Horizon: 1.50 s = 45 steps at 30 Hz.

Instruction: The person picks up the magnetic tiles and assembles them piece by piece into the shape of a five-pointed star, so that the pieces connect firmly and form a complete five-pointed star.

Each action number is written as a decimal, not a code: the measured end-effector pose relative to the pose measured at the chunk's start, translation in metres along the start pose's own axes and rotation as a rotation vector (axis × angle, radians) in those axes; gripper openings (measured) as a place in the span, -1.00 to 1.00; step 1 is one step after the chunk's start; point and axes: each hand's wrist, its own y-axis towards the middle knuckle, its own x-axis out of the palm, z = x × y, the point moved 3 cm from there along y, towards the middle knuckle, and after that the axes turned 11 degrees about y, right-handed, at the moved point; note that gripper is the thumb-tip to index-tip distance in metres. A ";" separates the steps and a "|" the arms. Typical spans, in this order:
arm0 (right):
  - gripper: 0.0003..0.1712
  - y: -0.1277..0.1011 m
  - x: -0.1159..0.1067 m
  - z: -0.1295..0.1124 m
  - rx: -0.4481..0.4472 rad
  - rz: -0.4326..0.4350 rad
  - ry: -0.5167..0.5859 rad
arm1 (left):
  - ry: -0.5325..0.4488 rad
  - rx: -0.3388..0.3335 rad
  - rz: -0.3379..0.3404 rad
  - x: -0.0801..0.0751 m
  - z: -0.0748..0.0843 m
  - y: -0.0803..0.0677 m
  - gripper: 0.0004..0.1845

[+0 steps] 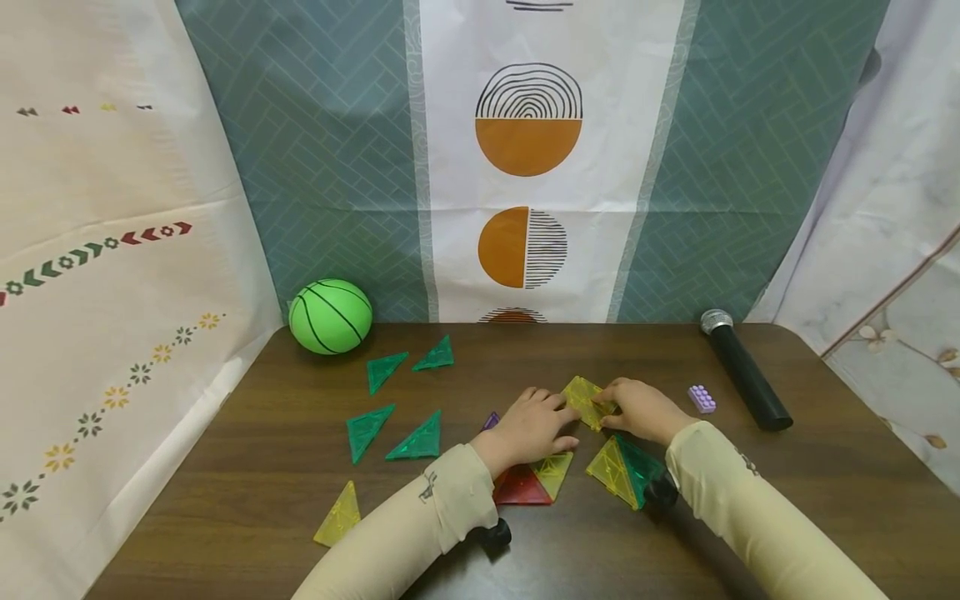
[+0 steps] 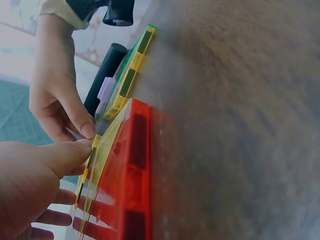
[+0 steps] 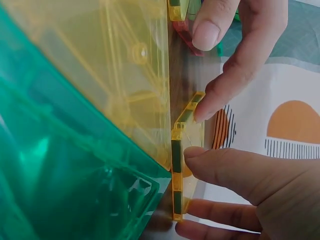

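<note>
My right hand [image 1: 637, 408] pinches a yellow magnetic tile [image 1: 579, 396], thumb on its near side and fingers along the other edge. My left hand [image 1: 528, 427] reaches to the same tile from the left; in the right wrist view its index fingertip touches the tile's far corner, with the thumb held apart. Under the left hand lies a group of tiles: a red triangle [image 1: 523, 490], a yellow triangle [image 1: 552, 471] and a partly covered purple one [image 1: 491, 421]. Below my right hand, a yellow triangle [image 1: 611, 471] sits against a green triangle [image 1: 636, 467].
Several green triangle tiles [image 1: 367, 432] lie to the left, with a single yellow triangle [image 1: 340, 517] nearer the front. A green ball [image 1: 331, 317] stands at the back left corner. On the right are a purple toy brick [image 1: 702, 399] and a black microphone [image 1: 750, 379].
</note>
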 end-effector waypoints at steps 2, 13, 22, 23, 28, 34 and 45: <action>-0.60 0.000 0.000 -0.001 0.003 -0.001 -0.001 | -0.003 0.000 -0.002 0.001 0.000 0.000 -0.49; -0.60 0.006 -0.006 0.001 0.001 -0.031 0.018 | -0.062 -0.004 -0.028 -0.009 -0.006 -0.004 -0.46; -0.57 0.015 -0.016 -0.008 0.009 -0.020 0.057 | -0.119 -0.038 0.050 -0.022 -0.025 -0.020 -0.48; -0.56 0.017 -0.016 -0.010 0.008 -0.019 0.061 | -0.125 -0.043 0.058 -0.024 -0.028 -0.023 -0.48; -0.53 0.026 -0.021 -0.019 0.023 -0.001 0.084 | -0.182 -0.075 0.083 -0.033 -0.048 -0.036 -0.48; -0.50 0.043 -0.026 -0.033 0.003 0.031 0.100 | -0.274 -0.130 0.107 -0.041 -0.078 -0.053 -0.45; -0.48 0.076 -0.020 -0.066 -0.035 0.058 0.207 | -0.290 -0.227 0.171 -0.039 -0.124 -0.083 -0.48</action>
